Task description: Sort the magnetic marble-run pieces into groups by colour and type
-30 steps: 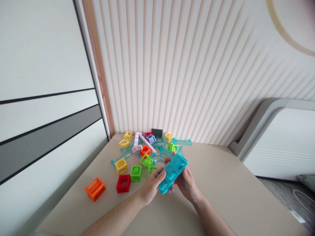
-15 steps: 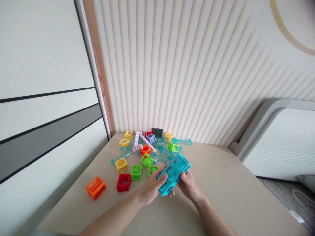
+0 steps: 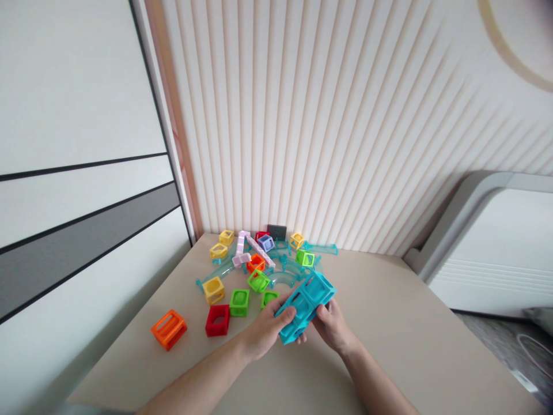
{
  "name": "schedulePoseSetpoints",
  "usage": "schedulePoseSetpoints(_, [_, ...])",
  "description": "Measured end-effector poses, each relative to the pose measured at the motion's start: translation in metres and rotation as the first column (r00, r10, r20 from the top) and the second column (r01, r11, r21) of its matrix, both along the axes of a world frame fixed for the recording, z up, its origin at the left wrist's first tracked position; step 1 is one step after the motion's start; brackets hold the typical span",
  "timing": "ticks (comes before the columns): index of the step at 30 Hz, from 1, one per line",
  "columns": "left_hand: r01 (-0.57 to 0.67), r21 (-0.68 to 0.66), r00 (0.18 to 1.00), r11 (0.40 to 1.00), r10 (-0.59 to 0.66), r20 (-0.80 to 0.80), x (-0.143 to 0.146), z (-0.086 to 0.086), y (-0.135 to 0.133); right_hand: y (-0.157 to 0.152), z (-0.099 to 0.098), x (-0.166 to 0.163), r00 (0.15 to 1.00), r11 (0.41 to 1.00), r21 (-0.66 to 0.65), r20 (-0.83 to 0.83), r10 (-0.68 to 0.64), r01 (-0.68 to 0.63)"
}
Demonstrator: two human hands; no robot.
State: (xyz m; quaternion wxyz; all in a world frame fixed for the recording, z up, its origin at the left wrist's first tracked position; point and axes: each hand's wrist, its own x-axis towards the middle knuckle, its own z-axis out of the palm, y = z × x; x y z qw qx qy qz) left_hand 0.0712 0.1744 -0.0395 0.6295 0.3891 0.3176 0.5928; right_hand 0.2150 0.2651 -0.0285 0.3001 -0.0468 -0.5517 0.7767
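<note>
Both my hands hold a turquoise block piece (image 3: 307,305) made of joined open-framed cubes, tilted above the table. My left hand (image 3: 268,328) grips its left end, thumb on the near face and fingertips showing beneath. On the other side, my right hand (image 3: 332,327) has its thumb pressed to the lower right edge; its other fingers are mostly hidden behind. Just left of the hands lie a green cube (image 3: 270,298), another green cube (image 3: 239,303) and a red cube (image 3: 218,320).
An orange block (image 3: 169,329) lies at the left of the table (image 3: 401,334). Behind the hands are a yellow cube (image 3: 213,290), clear teal track pieces (image 3: 283,279), lilac strips (image 3: 260,252) and a purple cube (image 3: 265,243). A black socket (image 3: 277,232) sits at the ribbed wall.
Almost nothing differs. The turquoise block piece stays in both hands, and the view has shifted very slightly.
</note>
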Motion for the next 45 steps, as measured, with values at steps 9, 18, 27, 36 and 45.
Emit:
schedulePoseSetpoints(9, [0.027, -0.01, 0.999, 1.0, -0.027, -0.02, -0.001, 0.001, -0.001, 0.001, 0.001, 0.002, 0.999, 0.999, 0.017, -0.001, 0.048, -0.048])
schedulePoseSetpoints(18, [0.031, 0.017, 0.999, 0.999, -0.031, 0.04, 0.001, -0.005, 0.001, 0.001, -0.007, 0.004, 1.0, 0.999, 0.05, 0.022, 0.014, -0.015])
schedulePoseSetpoints(27, [-0.025, -0.017, 0.978, 1.0, 0.028, 0.207, 0.002, 0.01, 0.0, -0.002, -0.001, -0.002, 0.988, 0.983, 0.142, 0.085, -0.13, 0.117])
schedulePoseSetpoints(36, [-0.165, -0.113, 0.91, 0.98, 0.196, 0.366, -0.005, 0.016, 0.0, -0.001, -0.005, -0.001, 0.905, 0.845, 0.346, -0.033, -0.423, 0.407])
schedulePoseSetpoints(45, [-0.197, -0.12, 0.89, 0.973, 0.229, 0.395, -0.002, 0.022, 0.001, -0.003, -0.005, -0.001, 0.88, 0.787, 0.42, -0.065, -0.471, 0.452])
